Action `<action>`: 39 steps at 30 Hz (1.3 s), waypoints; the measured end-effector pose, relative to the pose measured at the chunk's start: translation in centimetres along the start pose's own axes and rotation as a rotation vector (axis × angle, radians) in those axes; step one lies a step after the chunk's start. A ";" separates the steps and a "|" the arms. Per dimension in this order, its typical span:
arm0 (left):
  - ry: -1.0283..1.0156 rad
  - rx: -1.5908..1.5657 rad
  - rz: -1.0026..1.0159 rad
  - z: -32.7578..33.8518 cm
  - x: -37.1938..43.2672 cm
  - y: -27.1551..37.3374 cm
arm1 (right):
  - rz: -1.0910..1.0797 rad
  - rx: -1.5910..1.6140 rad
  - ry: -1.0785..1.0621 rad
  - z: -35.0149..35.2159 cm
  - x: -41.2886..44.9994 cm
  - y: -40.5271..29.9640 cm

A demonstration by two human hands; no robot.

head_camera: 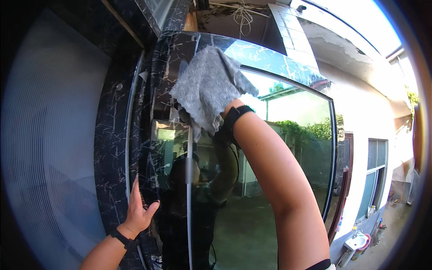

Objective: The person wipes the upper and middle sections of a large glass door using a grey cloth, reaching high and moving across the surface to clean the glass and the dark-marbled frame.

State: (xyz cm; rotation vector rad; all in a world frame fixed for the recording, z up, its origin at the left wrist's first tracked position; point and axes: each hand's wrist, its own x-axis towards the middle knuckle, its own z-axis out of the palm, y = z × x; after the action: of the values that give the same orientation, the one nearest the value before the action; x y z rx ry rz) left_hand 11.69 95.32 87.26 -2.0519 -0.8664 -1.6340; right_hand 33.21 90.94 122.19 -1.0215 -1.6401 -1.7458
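A grey cloth [206,84] is spread against the upper left corner of a window, over the black marble-patterned surround [175,47] and part of the pane. My right hand [233,105] holds it up there; the cloth hides nearly all of the fingers, and a black band circles the wrist. The dark glass pane [256,216] reflects a person and a courtyard. Lower down, my left hand [140,211] rests with thumb and fingers apart at the marble-patterned edge beside the window. It holds nothing.
Left of me stands a ribbed translucent panel [57,118]. A thin metal strip [189,209] runs down the window. Coiled white cable [243,17] hangs above. To the right are a white wall [357,114], another window [373,172] and a small washbasin [357,241].
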 end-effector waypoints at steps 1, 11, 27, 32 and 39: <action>-0.020 -0.024 0.024 0.9 0.6 0.5 | -0.070 -0.181 0.253 4.2 2.5 1.4; -0.031 -0.077 0.004 -0.4 0.4 -0.4 | 0.052 0.136 0.014 4.1 10.8 1.5; -0.076 -0.052 -0.036 -0.1 -0.1 -1.2 | 0.477 -0.097 0.057 4.9 -4.6 21.7; -0.103 -0.102 -0.120 0.0 -0.3 -0.8 | 0.485 -0.203 -0.077 4.2 -9.5 23.8; -0.080 -0.049 -0.125 -0.6 -1.0 -0.5 | 0.626 -0.185 -0.213 8.0 -12.3 23.3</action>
State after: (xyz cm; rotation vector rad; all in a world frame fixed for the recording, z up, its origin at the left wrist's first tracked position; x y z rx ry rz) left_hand 10.78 95.13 86.40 -2.1478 -1.0099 -1.6623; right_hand 60.26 94.55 125.66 -1.6421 -1.1000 -1.4055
